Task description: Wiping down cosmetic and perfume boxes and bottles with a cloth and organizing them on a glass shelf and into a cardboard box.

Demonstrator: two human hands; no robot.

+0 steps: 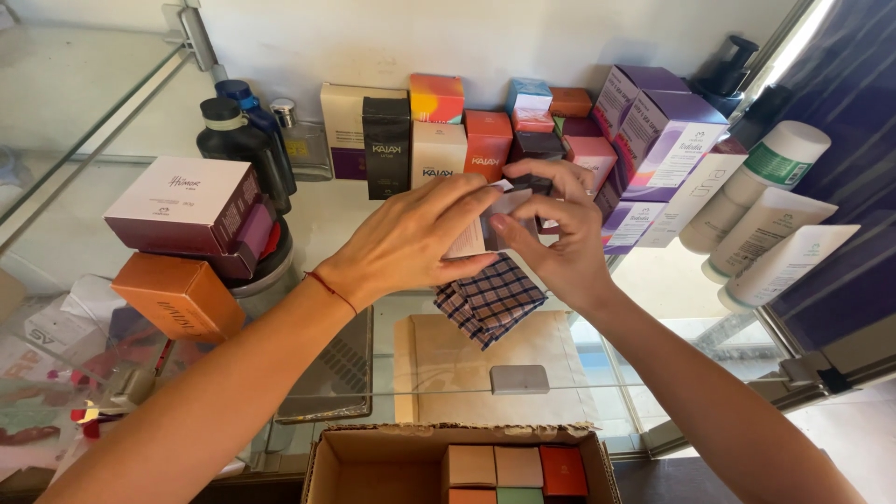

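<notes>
1. Broadly, your biggest surface is the glass shelf point(84, 224); boxes and bottles crowd its back edge against the wall.
2. Below its front edge, an open cardboard carton point(373, 467) holds small coloured boxes.
3. Near the shelf's left edge, a white-topped box point(177, 196) sits stacked over other boxes, with an orange box point(177, 299) just in front.
4. At the right edge, three white tubes point(765, 224) lie side by side.
5. Your left hand point(411, 243) and right hand point(560, 233) meet mid-shelf, both closed around a small pale box point(471, 238); left fingers wrap its near face, right thumb and fingers pinch its top.
6. A plaid cloth point(490, 299) hangs beneath the hands; whether a hand holds it, you cannot tell.
7. Near the front edge, a small grey block point(519, 378) lies below the glass.
</notes>
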